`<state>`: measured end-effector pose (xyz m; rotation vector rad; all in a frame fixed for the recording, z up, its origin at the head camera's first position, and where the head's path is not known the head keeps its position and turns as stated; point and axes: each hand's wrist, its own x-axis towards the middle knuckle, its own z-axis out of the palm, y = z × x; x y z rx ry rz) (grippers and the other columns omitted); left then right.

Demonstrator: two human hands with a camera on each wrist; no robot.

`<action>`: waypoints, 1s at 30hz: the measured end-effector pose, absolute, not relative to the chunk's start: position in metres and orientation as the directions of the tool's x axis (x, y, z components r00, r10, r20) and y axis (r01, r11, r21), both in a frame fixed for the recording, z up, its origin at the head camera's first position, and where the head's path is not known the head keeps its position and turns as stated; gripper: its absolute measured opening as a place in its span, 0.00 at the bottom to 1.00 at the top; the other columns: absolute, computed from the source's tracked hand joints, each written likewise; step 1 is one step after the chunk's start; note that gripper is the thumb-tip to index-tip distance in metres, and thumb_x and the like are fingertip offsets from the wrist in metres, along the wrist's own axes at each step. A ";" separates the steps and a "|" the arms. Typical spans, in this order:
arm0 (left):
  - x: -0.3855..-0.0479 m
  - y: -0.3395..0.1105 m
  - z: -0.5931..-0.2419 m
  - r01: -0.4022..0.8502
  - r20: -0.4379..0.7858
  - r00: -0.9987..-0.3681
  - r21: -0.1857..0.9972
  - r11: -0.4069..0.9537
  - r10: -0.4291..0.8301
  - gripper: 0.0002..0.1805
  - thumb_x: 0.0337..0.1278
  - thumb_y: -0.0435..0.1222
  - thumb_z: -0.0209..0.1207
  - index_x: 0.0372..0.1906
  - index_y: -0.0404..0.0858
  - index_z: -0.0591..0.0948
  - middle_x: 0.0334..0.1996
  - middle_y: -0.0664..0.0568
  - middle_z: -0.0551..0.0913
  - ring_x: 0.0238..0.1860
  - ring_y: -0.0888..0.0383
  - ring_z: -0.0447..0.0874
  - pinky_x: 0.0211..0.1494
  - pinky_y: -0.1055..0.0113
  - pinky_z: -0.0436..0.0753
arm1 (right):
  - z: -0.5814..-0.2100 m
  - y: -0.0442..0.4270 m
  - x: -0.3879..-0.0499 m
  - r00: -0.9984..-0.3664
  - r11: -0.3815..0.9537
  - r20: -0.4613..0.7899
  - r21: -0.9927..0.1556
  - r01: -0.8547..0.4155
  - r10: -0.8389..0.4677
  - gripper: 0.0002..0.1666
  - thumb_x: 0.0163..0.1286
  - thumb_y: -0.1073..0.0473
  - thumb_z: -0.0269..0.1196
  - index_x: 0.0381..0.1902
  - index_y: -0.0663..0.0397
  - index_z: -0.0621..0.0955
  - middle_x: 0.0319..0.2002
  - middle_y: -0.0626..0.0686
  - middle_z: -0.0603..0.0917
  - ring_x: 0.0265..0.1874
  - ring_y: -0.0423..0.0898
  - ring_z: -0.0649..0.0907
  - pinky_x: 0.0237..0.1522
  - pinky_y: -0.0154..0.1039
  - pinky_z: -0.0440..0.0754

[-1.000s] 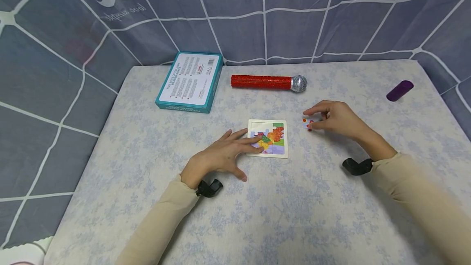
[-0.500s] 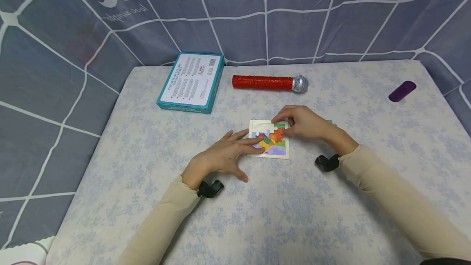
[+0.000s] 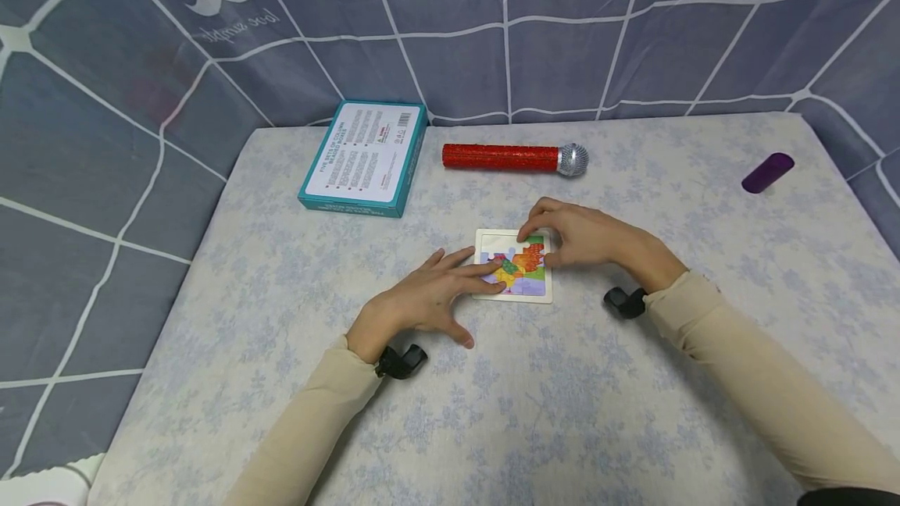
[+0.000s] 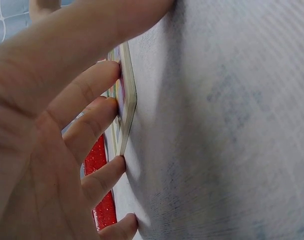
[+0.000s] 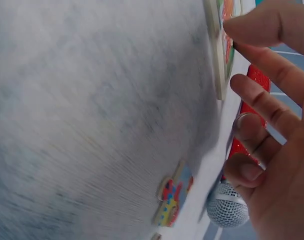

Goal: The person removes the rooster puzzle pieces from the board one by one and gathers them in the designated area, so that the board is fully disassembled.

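Note:
A small square jigsaw puzzle in a pale frame lies mid-table, showing a part of a colourful rooster picture; its upper left area is bare. My left hand rests with fingers spread, two fingertips pressing the puzzle's left part and the thumb apart on the cloth. From the right, my right hand reaches over the frame's edge. Its thumb and index finger pinch across the green-and-red corner puzzle piece at the upper right. In the right wrist view the other fingers curl loosely above the table.
Loose puzzle pieces lie on the table near the right hand, hidden by it in the head view. Behind the puzzle lies a red glittery microphone. A teal box stands back left, a purple cylinder back right.
My right hand has moved left from the loose pieces to the puzzle's upper right corner, its index finger shifting slightly since. The left hand has stayed on the puzzle.

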<state>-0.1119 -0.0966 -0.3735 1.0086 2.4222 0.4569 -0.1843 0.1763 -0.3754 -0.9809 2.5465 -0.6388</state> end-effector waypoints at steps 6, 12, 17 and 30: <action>-0.111 -0.096 -0.374 0.568 -0.295 -0.618 0.473 0.673 0.729 0.49 0.37 0.50 0.78 0.71 0.53 0.70 0.77 0.63 0.51 0.78 0.47 0.36 0.74 0.39 0.40 | -0.371 0.172 -0.187 -0.693 0.698 -0.197 -0.423 -0.578 -0.694 0.26 0.50 0.57 0.72 0.49 0.36 0.80 0.53 0.46 0.73 0.38 0.46 0.76 0.35 0.43 0.75; -0.111 -0.097 -0.374 0.563 -0.297 -0.621 0.475 0.676 0.725 0.49 0.37 0.50 0.78 0.71 0.53 0.70 0.77 0.63 0.51 0.78 0.48 0.36 0.74 0.40 0.39 | -0.369 0.168 -0.191 -0.670 0.675 -0.191 -0.429 -0.601 -0.717 0.25 0.48 0.58 0.74 0.43 0.39 0.76 0.49 0.46 0.73 0.36 0.45 0.74 0.35 0.42 0.73; -0.111 -0.098 -0.374 0.557 -0.306 -0.622 0.473 0.682 0.720 0.49 0.37 0.50 0.78 0.71 0.54 0.70 0.77 0.63 0.52 0.78 0.49 0.36 0.75 0.40 0.39 | -0.372 0.170 -0.190 -0.667 0.636 -0.155 -0.514 -0.576 -0.729 0.23 0.49 0.63 0.71 0.43 0.45 0.76 0.43 0.47 0.75 0.40 0.46 0.74 0.41 0.43 0.72; -0.111 -0.096 -0.375 0.561 -0.304 -0.626 0.464 0.686 0.718 0.49 0.36 0.50 0.78 0.71 0.54 0.71 0.77 0.63 0.52 0.78 0.48 0.36 0.74 0.39 0.41 | -0.377 0.175 -0.181 -0.748 0.639 -0.036 -0.547 -0.540 -0.663 0.20 0.57 0.63 0.69 0.49 0.53 0.81 0.44 0.50 0.83 0.27 0.43 0.75 0.35 0.40 0.74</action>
